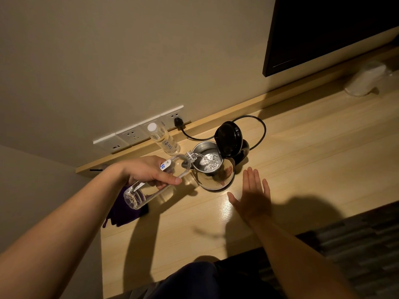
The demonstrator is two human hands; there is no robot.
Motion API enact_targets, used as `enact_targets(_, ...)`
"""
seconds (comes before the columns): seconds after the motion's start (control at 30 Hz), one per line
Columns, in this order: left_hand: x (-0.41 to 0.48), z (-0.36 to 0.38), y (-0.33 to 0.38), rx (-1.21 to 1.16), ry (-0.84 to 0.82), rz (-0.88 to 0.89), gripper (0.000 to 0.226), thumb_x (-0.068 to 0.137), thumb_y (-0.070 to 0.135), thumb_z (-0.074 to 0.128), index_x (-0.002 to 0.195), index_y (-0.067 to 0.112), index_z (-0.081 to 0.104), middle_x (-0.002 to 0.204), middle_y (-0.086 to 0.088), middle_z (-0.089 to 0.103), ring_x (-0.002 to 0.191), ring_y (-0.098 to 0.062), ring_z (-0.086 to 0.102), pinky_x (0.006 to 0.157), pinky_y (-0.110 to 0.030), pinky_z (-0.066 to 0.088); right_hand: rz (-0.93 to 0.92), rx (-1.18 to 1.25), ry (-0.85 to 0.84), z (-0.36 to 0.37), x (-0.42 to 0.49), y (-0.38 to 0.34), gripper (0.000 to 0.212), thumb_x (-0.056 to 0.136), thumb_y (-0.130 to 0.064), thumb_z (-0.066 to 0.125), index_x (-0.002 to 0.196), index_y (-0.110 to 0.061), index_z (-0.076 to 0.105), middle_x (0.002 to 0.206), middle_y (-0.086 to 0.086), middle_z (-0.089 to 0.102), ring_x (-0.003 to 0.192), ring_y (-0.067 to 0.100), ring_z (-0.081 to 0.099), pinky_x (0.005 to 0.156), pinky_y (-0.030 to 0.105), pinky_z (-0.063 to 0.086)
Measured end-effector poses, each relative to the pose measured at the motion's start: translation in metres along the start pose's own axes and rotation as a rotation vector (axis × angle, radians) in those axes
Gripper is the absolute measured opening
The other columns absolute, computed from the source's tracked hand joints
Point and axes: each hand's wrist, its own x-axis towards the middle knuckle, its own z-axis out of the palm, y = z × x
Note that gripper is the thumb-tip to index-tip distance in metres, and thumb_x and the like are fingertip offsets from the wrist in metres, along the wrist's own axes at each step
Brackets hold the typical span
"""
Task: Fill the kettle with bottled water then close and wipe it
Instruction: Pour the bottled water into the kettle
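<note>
while my left fingers [170,180] were wrapped round the clear bottle [155,182], thumb along its near side, i could only see the thumb and a couple of fingertips; the rest were hidden behind the plastic. my left hand [144,171] held the bottle tipped, its open neck at the kettle's rim, and water was running from the mouth into the steel kettle [212,169]. the bottle's base end hung over a dark purple cloth [125,214] at the desk's left edge, and it covered part of that cloth, so i could not tell the cloth's full shape.

my right hand [252,197] was flat and spread open, holding nothing, just beside the kettle on its near right side; whether the palm touched the desk [302,169] i could not tell.

the kettle stood on the desk with its black lid [228,137] swung up. the lid hid most of the handle behind it, and the base under the kettle was hard to make out. bubbling water showed inside. a black cord [259,130] looped from behind the kettle to a plug in the wall sockets [129,134].

a second, capped bottle [164,141] stood upright against the wall near the kettle. at far right a pale, blurred object [364,80] was too dim to identify, and a dark screen [323,29] was cut off by the top edge.
</note>
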Motion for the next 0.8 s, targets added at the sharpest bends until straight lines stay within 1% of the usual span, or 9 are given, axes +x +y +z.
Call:
enact_targets(0.13,-0.0003,-0.0004,-0.0008,0.012,0.0,0.004,0.017,0.079,0.034,0.083,0.075,0.022,0.072,0.066,-0.005,0.063,0.054,-0.015,0.053,0.052,-0.022,0.042,-0.005,-0.001,0.001,-0.0002,-0.0003,0.0001,0.099,0.088,-0.074,0.05,0.16,-0.009,0.031,0.169,0.012,0.031,0.157,0.027,0.027,0.124,0.052,0.028)
enact_targets(0.3,-0.0005,-0.0018,-0.0007,0.005,-0.012,0.007,0.025,0.071,0.047,0.086,0.075,0.024,0.074,0.067,-0.004,0.063,0.055,-0.014,0.054,0.054,-0.023,0.042,0.0,0.001,0.0,0.0009,-0.0002,0.0,0.099,0.088,-0.074,0.051,0.16,-0.008,0.033,0.169,0.012,0.03,0.157,0.028,0.027,0.125,0.052,0.027)
enact_targets(0.37,-0.001,-0.0012,-0.0007,0.003,0.004,0.002,0.028,0.073,0.044,0.087,0.076,0.02,0.073,0.067,-0.005,0.063,0.055,-0.014,0.054,0.054,-0.023,0.042,0.0,0.003,0.0,0.0008,-0.0003,0.0,0.099,0.088,-0.074,0.052,0.16,-0.009,0.032,0.169,0.012,0.03,0.158,0.027,0.027,0.125,0.052,0.027)
enact_targets(0.47,-0.0025,-0.0012,0.0001,0.002,0.022,-0.014,0.021,0.079,0.034,0.083,0.076,0.017,0.07,0.067,-0.005,0.063,0.055,-0.015,0.055,0.054,-0.023,0.044,0.004,0.007,-0.003,0.0008,-0.0002,-0.0004,0.1,0.087,-0.073,0.054,0.16,-0.009,0.031,0.17,0.011,0.03,0.157,0.027,0.027,0.124,0.052,0.028)
enact_targets(0.57,-0.0038,-0.0012,0.001,0.0,0.006,-0.02,0.014,0.082,0.029,0.079,0.075,0.019,0.071,0.065,-0.004,0.063,0.055,-0.015,0.055,0.054,-0.024,0.043,0.006,0.005,-0.001,0.0006,-0.0002,-0.0006,0.099,0.087,-0.073,0.053,0.16,-0.009,0.031,0.17,0.011,0.029,0.158,0.027,0.027,0.124,0.052,0.028)
enact_targets(0.67,-0.0034,-0.0017,0.0009,-0.001,0.013,-0.01,0.014,0.082,0.027,0.079,0.071,0.022,0.073,0.064,-0.003,0.063,0.054,-0.014,0.055,0.053,-0.023,0.043,0.001,-0.002,0.001,0.0003,-0.0006,-0.0002,0.099,0.088,-0.073,0.051,0.16,-0.009,0.031,0.17,0.012,0.029,0.158,0.027,0.026,0.125,0.052,0.027)
enact_targets(0.8,-0.0037,-0.0022,0.0011,-0.001,0.008,-0.008,0.013,0.079,0.03,0.08,0.072,0.022,0.073,0.065,-0.004,0.063,0.055,-0.015,0.054,0.054,-0.025,0.042,-0.001,-0.011,-0.003,0.0009,-0.0004,0.0002,0.099,0.088,-0.074,0.05,0.16,-0.009,0.03,0.17,0.012,0.027,0.158,0.027,0.025,0.125,0.052,0.027)
